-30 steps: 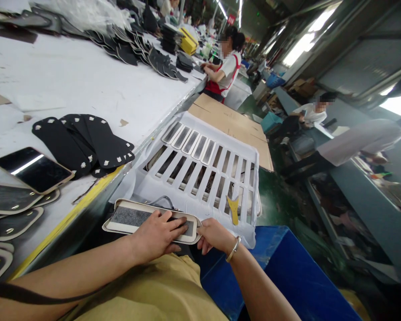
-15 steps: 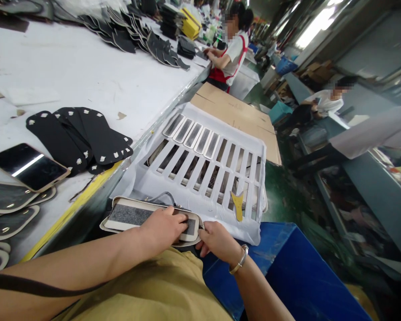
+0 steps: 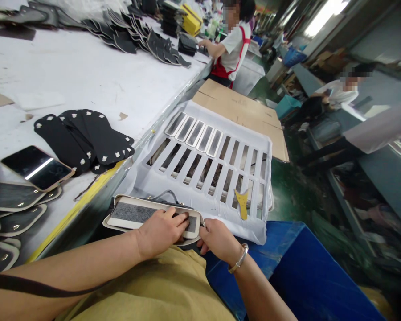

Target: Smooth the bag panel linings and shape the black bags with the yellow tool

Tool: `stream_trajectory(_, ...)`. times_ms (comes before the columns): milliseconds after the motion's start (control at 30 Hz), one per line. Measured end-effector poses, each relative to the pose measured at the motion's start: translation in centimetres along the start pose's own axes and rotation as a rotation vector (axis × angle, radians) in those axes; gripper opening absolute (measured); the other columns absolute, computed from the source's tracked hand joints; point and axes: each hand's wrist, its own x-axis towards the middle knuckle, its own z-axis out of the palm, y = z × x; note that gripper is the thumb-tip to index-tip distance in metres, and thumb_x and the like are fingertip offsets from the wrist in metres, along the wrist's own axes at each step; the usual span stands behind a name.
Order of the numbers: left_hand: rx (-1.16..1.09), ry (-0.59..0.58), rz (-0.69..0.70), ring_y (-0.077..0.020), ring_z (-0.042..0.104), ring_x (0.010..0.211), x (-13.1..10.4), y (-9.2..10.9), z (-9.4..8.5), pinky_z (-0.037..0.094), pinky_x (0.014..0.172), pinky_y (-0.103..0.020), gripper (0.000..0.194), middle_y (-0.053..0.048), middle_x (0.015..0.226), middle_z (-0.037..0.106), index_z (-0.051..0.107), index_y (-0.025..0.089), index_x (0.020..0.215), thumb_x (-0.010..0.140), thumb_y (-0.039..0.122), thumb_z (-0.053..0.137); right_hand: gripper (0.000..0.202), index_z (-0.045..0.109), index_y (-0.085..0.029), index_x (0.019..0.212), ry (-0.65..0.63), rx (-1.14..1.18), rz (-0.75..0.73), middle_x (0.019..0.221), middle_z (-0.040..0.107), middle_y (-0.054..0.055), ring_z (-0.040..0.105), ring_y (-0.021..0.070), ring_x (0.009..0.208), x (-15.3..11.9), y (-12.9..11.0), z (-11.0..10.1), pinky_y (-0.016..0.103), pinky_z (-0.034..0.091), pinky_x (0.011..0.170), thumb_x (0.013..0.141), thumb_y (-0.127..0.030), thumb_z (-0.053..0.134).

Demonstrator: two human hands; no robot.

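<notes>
A long cream-edged piece with a grey felt strip lies across the front edge of a slotted rack covered in pale cloth. My left hand rests on its right part, fingers bent over the felt; what they press on, if anything, is hidden. At the piece's right end, my right hand pinches the rim between thumb and fingers. Several white-edged strips lie in a row on the rack's far part. A yellow notched tool sits near the rack's right side.
On the white table at left are black pieces with white tabs, a phone and dark cream-edged pieces. Cardboard lies behind the rack; a blue bin stands right. A person works at the table's far side.
The view has shifted slightly. Both hands keep nearly the same place on the piece. The person at the table's far side has stretched an arm toward the table.
</notes>
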Motion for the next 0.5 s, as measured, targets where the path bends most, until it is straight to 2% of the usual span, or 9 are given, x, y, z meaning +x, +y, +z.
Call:
stream_trajectory(133, 0.045, 0.023, -0.006, -0.0225, 0.052, 0.091, 0.02, 0.42, -0.09, 0.04, 0.062, -0.032, 0.03, -0.007, 0.13, 0.052, 0.057, 0.02, 0.117, 0.09, 0.027, 0.048, 0.017, 0.049, -0.016, 0.068, 0.009, -0.039, -0.026, 0.061, 0.067, 0.006, 0.062, 0.0112, 0.044, -0.08, -0.28, -0.12, 0.016, 0.044, 0.043, 0.079, -0.018, 0.037)
stream_trajectory(367, 0.04, 0.038, -0.05, -0.0239, 0.051, 0.094, 0.16, 0.38, -0.03, 0.04, 0.061, -0.033, 0.033, -0.006, 0.133, 0.049, 0.054, 0.019, 0.12, 0.09, 0.03, 0.046, 0.019, 0.049, -0.016, 0.066, 0.038, -0.075, -0.047, 0.061, 0.067, 0.006, 0.061, 0.0122, 0.043, 0.21, -0.89, -0.43, 0.018, 0.044, 0.042, 0.08, -0.019, 0.036)
stream_trajectory(500, 0.049, 0.036, -0.015, -0.0239, 0.051, 0.093, 0.2, 0.27, -0.04, 0.04, 0.063, -0.034, 0.033, -0.008, 0.133, 0.048, 0.053, 0.017, 0.121, 0.091, 0.028, 0.045, 0.018, 0.049, -0.016, 0.066, 0.031, -0.032, -0.039, 0.059, 0.066, 0.004, 0.061, 0.0115, 0.042, 0.41, -0.56, -0.48, 0.017, 0.044, 0.041, 0.08, -0.018, 0.038)
